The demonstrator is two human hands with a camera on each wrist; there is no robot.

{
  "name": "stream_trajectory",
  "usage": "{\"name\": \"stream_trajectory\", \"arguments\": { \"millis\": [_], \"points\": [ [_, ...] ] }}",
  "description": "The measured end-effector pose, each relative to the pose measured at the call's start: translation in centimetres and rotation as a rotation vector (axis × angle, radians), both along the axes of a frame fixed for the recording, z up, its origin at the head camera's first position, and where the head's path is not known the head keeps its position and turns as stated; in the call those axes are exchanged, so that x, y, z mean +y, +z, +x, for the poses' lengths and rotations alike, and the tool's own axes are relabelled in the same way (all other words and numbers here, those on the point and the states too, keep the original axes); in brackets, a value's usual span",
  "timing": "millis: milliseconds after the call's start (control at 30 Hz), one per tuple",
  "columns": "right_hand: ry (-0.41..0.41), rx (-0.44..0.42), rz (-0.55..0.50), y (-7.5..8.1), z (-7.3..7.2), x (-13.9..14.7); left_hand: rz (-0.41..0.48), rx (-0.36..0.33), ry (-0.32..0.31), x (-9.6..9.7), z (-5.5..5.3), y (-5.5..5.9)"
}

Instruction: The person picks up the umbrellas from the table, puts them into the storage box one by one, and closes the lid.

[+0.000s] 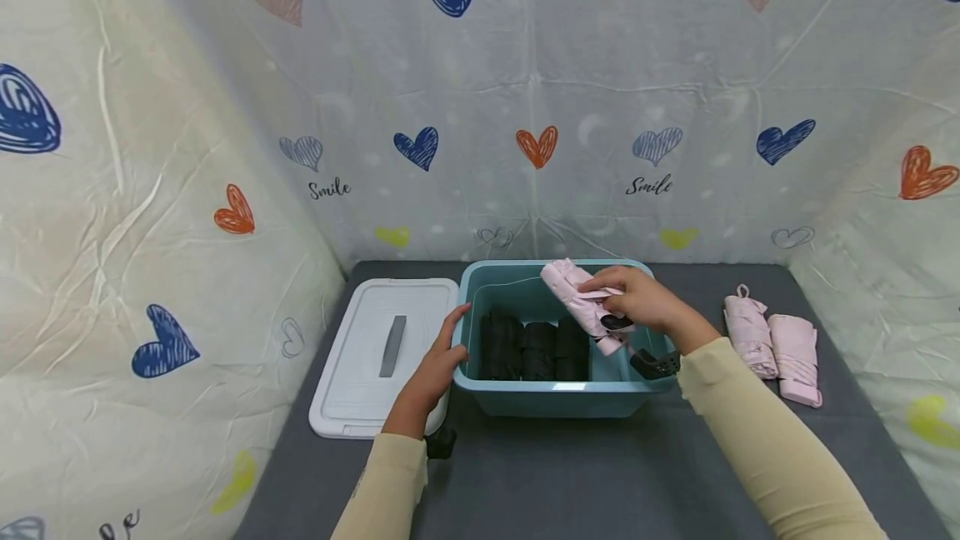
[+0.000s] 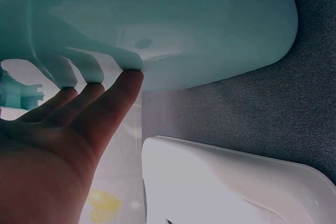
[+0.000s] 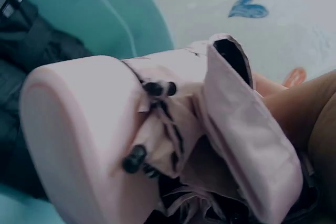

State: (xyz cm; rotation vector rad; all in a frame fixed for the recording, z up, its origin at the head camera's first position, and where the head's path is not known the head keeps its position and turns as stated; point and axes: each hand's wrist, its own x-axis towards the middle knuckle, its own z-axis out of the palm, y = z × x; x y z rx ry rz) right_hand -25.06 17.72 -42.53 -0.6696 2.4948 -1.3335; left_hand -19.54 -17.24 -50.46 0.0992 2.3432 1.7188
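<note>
My right hand [image 1: 639,297] grips a pink folding umbrella [image 1: 567,288], holding it tilted over the right part of a blue-green plastic bin [image 1: 555,403]. In the right wrist view, the umbrella's smooth pink end [image 3: 79,129], dark rib tips and a loose fabric flap show up close. Three black folded umbrellas [image 1: 537,352] stand side by side inside the bin, left of the pink one. My left hand [image 1: 433,372] touches the bin's left side near the rim; in the left wrist view its straight fingers [image 2: 113,100] press on the outer wall.
A white lid [image 1: 352,357] with a grey handle lies left of the bin, under my left forearm. Two more pink folded umbrellas [image 1: 797,361] lie on the dark grey table [image 1: 540,473] to the right. A heart-printed curtain [image 1: 480,107] surrounds the table's back and sides.
</note>
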Motion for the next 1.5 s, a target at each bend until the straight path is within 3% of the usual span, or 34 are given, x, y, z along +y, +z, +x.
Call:
{"name": "stream_trajectory", "arguments": {
  "millis": [367,633,733,867,1000,1167,1300,1500],
  "points": [
    [0.026,-0.073,0.199,-1.2,-0.8,-0.5,-0.009,0.001,0.006,0.1,0.1,0.0],
    [0.055,-0.033,0.339,-2.1,-1.1,-0.6,-0.013,-0.014,0.005,0.1,-0.2,-0.1],
    [0.066,-0.008,0.395,-2.4,-1.1,-0.6,-0.014,-0.037,-0.003,0.1,-0.1,0.4],
    [0.065,-0.007,0.471,-2.6,-0.9,-0.8,-0.018,-0.045,-0.017,0.6,0.7,2.1],
    [0.022,-0.096,0.542,-2.4,-0.6,-1.0,-0.019,-0.046,-0.025,0.9,1.4,3.2],
    [-0.039,-0.161,0.502,-1.0,-0.2,-1.2,-0.02,-0.039,-0.02,0.9,1.6,3.6],
    [-0.026,-0.129,0.476,0.0,0.0,-1.1,-0.014,-0.034,-0.015,0.8,1.6,3.6],
    [-0.003,-0.129,0.456,0.3,0.5,-0.4,-0.022,-0.041,-0.013,0.8,1.5,3.5]
  ]
}}
